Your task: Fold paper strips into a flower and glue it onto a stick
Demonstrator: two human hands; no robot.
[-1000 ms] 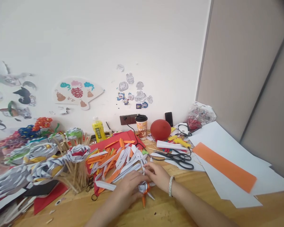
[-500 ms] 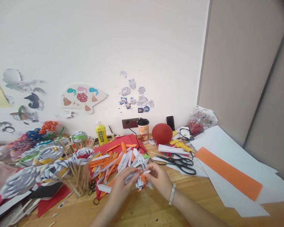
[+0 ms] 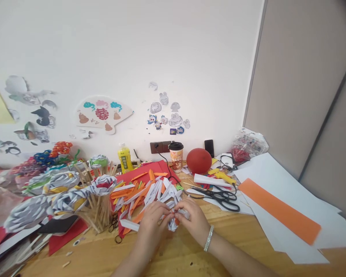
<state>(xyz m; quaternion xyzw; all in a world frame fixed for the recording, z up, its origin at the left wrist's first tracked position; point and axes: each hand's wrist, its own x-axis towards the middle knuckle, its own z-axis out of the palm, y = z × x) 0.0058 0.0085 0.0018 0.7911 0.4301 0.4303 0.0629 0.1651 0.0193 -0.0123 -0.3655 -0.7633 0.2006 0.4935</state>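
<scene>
Both hands meet over a small folded white and orange paper piece (image 3: 173, 224) near the front of the wooden table. My left hand (image 3: 155, 220) pinches it from the left with curled fingers. From the other side, my right hand (image 3: 192, 218), with a silver bracelet at the wrist, closes thumb and forefinger on it. The fingers cover much of the piece. Just behind the hands lies a pile of folded white and orange paper strips (image 3: 141, 196) on red paper (image 3: 158, 167).
White-petalled paper flowers (image 3: 70, 198) on sticks crowd the left. Black scissors (image 3: 223, 198), a yellow glue gun (image 3: 225, 177), a red balloon (image 3: 198, 161), a lidded cup (image 3: 177, 157) and a yellow bottle (image 3: 125, 158) stand or lie behind. White sheets (image 3: 265, 173) carry an orange strip (image 3: 279, 209) at right.
The fingertips of both hands have come closer together over the paper piece, covering more of its orange part. The camera view has shifted slightly.
</scene>
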